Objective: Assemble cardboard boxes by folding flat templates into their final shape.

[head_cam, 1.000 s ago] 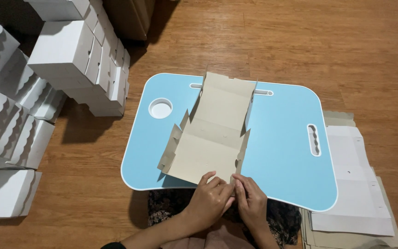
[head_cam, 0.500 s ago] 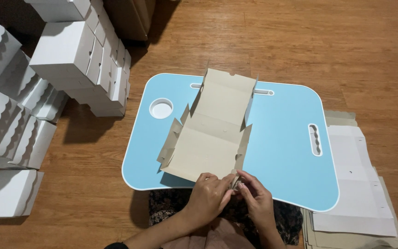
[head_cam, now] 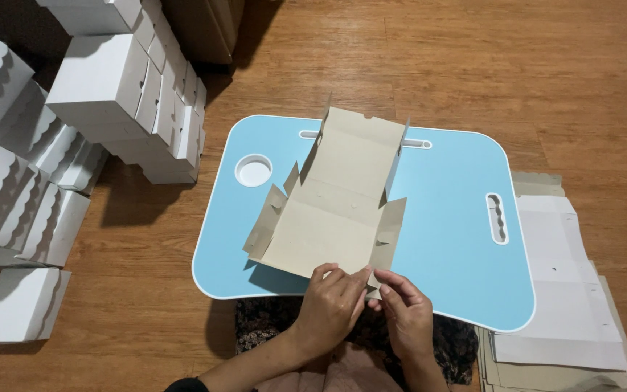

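Moved: both hands shifted right along the near edge.
Left hand (head_cam: 330, 301): pinches carton (head_cam: 332, 203) corner flap.
Right hand (head_cam: 406, 313): grips same flap, steadying the fold.
Table (head_cam: 444, 218): carries carton.

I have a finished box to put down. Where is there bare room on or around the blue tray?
The blue lap tray is bare right of the unfolded cardboard blank, around its wavy slot. The wood floor beyond its far edge is bare too. Crowded: folded white boxes left, flat sheets right, both hands at the near edge.

head camera, looking steeply down, close
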